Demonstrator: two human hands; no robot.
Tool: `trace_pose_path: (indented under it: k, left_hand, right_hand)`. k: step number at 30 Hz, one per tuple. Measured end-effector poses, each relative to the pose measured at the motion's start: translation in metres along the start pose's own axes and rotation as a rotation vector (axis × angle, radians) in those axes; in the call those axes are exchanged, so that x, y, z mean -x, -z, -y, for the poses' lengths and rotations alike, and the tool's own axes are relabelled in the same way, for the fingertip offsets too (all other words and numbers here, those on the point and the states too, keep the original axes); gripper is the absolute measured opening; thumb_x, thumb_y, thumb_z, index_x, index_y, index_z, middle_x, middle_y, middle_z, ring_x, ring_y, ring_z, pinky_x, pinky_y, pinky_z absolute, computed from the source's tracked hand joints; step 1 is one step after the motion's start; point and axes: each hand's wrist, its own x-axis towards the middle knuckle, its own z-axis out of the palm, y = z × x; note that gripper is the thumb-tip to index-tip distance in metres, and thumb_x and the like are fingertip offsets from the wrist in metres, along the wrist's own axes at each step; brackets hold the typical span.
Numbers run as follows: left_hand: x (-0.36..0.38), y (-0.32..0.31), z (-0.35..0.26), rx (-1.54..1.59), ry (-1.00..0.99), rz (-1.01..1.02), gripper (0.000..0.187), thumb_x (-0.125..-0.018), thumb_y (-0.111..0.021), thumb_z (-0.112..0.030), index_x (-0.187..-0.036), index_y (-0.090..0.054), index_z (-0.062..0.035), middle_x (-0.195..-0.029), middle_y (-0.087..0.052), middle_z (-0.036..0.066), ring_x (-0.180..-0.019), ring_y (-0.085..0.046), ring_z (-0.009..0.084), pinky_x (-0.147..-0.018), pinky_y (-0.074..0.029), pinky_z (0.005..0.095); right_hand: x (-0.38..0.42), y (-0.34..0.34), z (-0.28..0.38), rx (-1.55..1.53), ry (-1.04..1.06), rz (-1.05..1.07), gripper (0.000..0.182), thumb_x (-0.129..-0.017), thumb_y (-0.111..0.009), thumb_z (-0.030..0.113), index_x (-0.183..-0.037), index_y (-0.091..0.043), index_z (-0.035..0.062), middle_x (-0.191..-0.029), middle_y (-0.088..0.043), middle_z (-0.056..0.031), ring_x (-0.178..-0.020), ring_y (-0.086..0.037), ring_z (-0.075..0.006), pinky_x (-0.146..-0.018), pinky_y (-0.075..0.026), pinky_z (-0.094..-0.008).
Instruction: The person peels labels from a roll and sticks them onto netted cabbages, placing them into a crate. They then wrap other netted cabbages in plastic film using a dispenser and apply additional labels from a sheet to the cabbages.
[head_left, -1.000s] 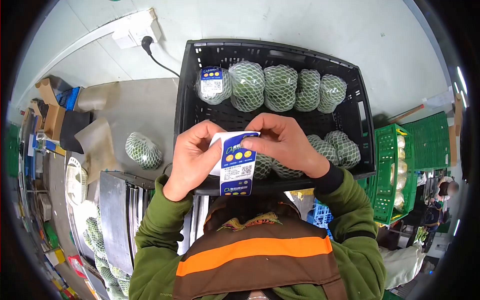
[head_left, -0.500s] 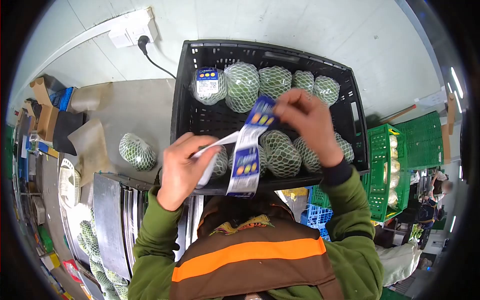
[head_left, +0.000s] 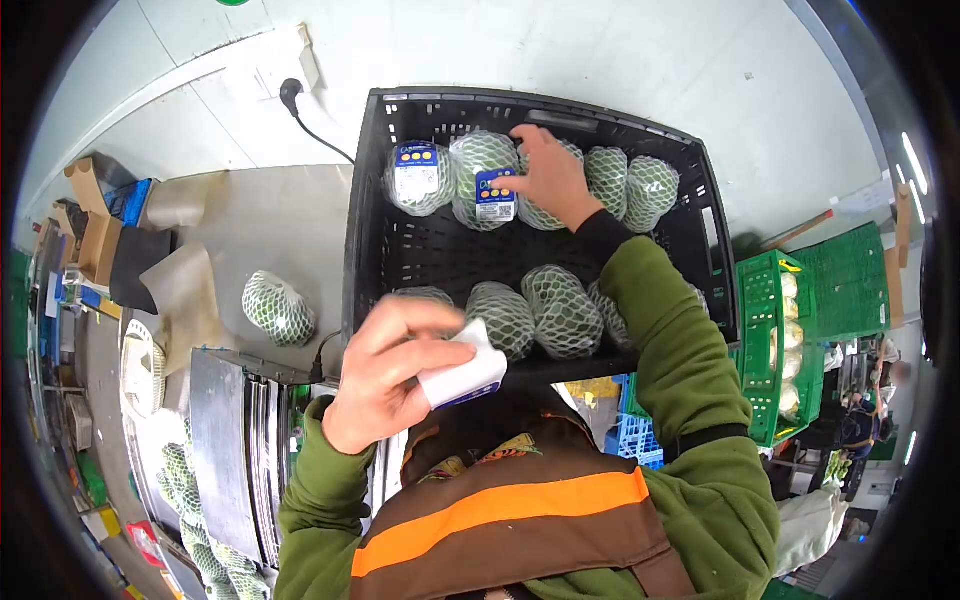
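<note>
My left hand [head_left: 388, 375] is closed on a folded strip of white-backed label stickers [head_left: 463, 372], blue showing along its lower edge. It hovers over the front rim of a black plastic crate [head_left: 430, 245]. My right hand [head_left: 553, 175] reaches into the back row with fingers apart, its thumb touching a blue and white label [head_left: 495, 195]. That label lies on the second green round produce piece [head_left: 485, 150], wrapped in white netting and film. A labelled piece [head_left: 418, 180] sits to its left. Several more netted pieces [head_left: 562, 310] form a front row, partly hidden by my hands and sleeve.
One netted piece [head_left: 278, 308] lies on the grey surface left of the crate. A plug [head_left: 291, 92] with a black cord is on the wall behind. Green crates [head_left: 770, 345] stand at the right, and a white basket [head_left: 142, 368] at the left.
My right hand has moved back and left from the label strip to the second piece, which now bears a label. The strip in my left hand now hangs shorter and folded.
</note>
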Motion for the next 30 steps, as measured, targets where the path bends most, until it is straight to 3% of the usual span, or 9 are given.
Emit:
trace_pose_path:
  k: [2, 3, 4, 5, 8, 17, 20, 23, 30]
  left_hand:
    - [-0.003, -0.005, -0.006, 0.007, 0.004, -0.022, 0.027, -0.077, -0.07, 0.003, -0.103, -0.07, -0.0009, -0.107, -0.065, 0.014, -0.087, -0.065, 0.0198, -0.074, -0.052, 0.0302]
    - [-0.001, -0.006, -0.006, 0.157, 0.165, -0.071, 0.027, -0.08, -0.067, 0.003, -0.106, -0.068, 0.0005, -0.105, -0.066, 0.013, -0.088, -0.064, 0.0174, -0.076, -0.051, 0.0288]
    - [-0.003, -0.007, -0.008, 0.307, 0.329, -0.124, 0.026, -0.083, -0.065, 0.003, -0.109, -0.067, 0.0018, -0.104, -0.066, 0.012, -0.089, -0.064, 0.015, -0.077, -0.051, 0.0275]
    - [-0.006, -0.009, -0.013, 0.503, 0.525, -0.186, 0.027, -0.087, -0.06, 0.002, -0.114, -0.064, 0.0029, -0.1, -0.067, 0.01, -0.09, -0.063, 0.0117, -0.081, -0.05, 0.0259]
    - [-0.008, -0.02, 0.001, 0.411, 0.504, -0.282, 0.024, -0.09, -0.056, 0.004, -0.113, -0.065, 0.0032, -0.1, -0.069, 0.007, -0.092, -0.064, 0.0113, -0.084, -0.051, 0.0261]
    - [-0.015, -0.044, 0.009, 0.436, 0.542, -0.247, 0.015, -0.095, -0.06, 0.0, -0.108, -0.067, 0.0022, -0.1, -0.071, 0.007, -0.091, -0.064, 0.0097, -0.08, -0.052, 0.0252]
    - [-0.012, -0.041, 0.011, 0.154, 0.659, -0.179, 0.01, -0.084, -0.075, -0.001, -0.094, -0.071, 0.0013, -0.093, -0.069, 0.008, -0.085, -0.063, 0.0102, -0.074, -0.051, 0.0252]
    - [-0.011, -0.03, 0.024, -0.312, 0.264, -0.184, 0.022, -0.069, -0.085, -0.001, -0.084, -0.069, -0.0021, -0.09, -0.059, 0.008, -0.078, -0.055, 0.0213, -0.067, -0.045, 0.0335]
    - [-0.024, -0.041, 0.005, 0.097, 0.255, -0.054, 0.017, -0.076, -0.073, 0.002, -0.089, -0.063, -0.0008, -0.088, -0.068, 0.01, -0.076, -0.065, 0.018, -0.069, -0.05, 0.0282]
  right_hand:
    - [-0.01, 0.008, -0.015, -0.01, -0.029, -0.056, 0.048, -0.079, -0.079, 0.034, -0.113, -0.06, 0.0057, -0.096, -0.069, -0.0132, -0.087, -0.068, -0.0327, -0.075, -0.053, -0.0402]
    - [-0.015, 0.017, -0.014, -0.026, -0.146, -0.009, 0.047, -0.084, -0.078, 0.034, -0.117, -0.062, 0.0051, -0.099, -0.07, -0.0088, -0.087, -0.067, -0.0212, -0.075, -0.053, -0.0344]
    - [-0.014, 0.029, 0.003, -0.03, -0.14, -0.016, 0.047, -0.084, -0.078, 0.034, -0.117, -0.062, 0.0051, -0.099, -0.07, -0.0088, -0.087, -0.067, -0.0212, -0.075, -0.053, -0.0344]
    - [-0.006, 0.038, 0.022, -0.325, -0.059, 0.043, 0.045, -0.087, -0.075, 0.032, -0.119, -0.062, 0.0043, -0.1, -0.07, -0.0077, -0.089, -0.067, -0.0188, -0.076, -0.053, -0.0333]
    - [0.048, 0.093, 0.107, -1.161, -0.085, 0.533, 0.041, -0.089, -0.075, 0.022, -0.123, -0.063, 0.0024, -0.103, -0.069, -0.005, -0.096, -0.064, -0.013, -0.077, -0.055, -0.0293]
    - [0.105, 0.096, 0.11, -0.718, 0.192, 0.138, 0.019, -0.088, -0.072, 0.007, -0.107, -0.07, 0.0025, -0.096, -0.068, -0.0035, -0.083, -0.062, -0.009, -0.072, -0.052, -0.024]
    - [0.112, 0.113, 0.088, -0.956, -0.141, 0.112, 0.015, -0.09, -0.07, 0.007, -0.103, -0.069, 0.0001, -0.095, -0.068, -0.0023, -0.083, -0.062, -0.0084, -0.072, -0.052, -0.0238]
    - [0.089, 0.14, 0.027, -0.939, -0.349, 0.071, 0.017, -0.097, -0.065, 0.017, -0.103, -0.067, 0.0021, -0.093, -0.067, -0.001, -0.083, -0.062, -0.0075, -0.076, -0.053, -0.0239]
    - [0.035, 0.053, -0.083, -0.654, -0.254, 0.308, 0.026, -0.082, -0.08, 0.018, -0.098, -0.068, 0.0014, -0.085, -0.067, -0.0034, -0.078, -0.062, -0.0102, -0.071, -0.052, -0.0261]
